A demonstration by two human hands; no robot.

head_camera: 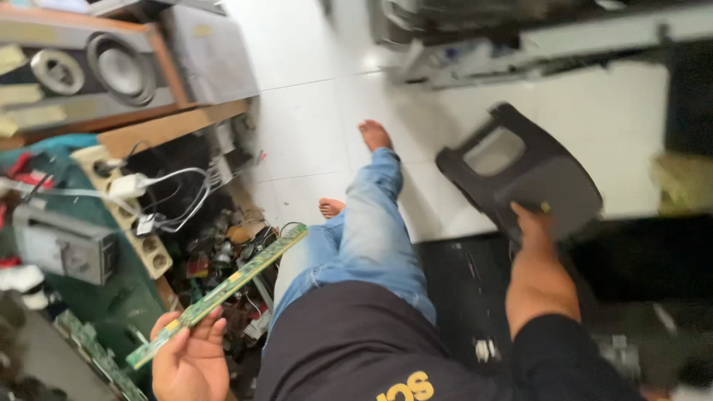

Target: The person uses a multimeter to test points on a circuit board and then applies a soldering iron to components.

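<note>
- The white tiled floor [312, 111] fills the upper middle of the view; the person's jeans-clad legs [364, 238] stretch over it toward 12 o'clock, bare feet at the far end.
- A speaker cabinet [89, 74] sits at 10 o'clock, its round cones facing the camera.
- A dark plastic stool [535, 174] lies at 2 o'clock, tipped on the floor. The right hand [538, 267] reaches up to it from 4 o'clock, and its fingers touch the stool's near edge. Motion blur hides whether they are curled round that edge, so I cannot tell if this is a hold or only a touch.
- A grey metal box [63, 245] rests at 9 o'clock on a green surface, beside a pale power strip [130, 223] with white plugs and cables in it.
- A long, narrow green circuit strip [219, 293] runs from 7 o'clock up toward the middle. Its long axis slants low-left to high-right.
- The left hand [189, 356], at 7 o'clock, is closed around the strip's lower end, thumb on top, so most of the strip juts free past the grip toward the knees. This hand is far nearer the strip than the right one.
- Loose small electronic parts [223, 252] lie under the strip's free end.
</note>
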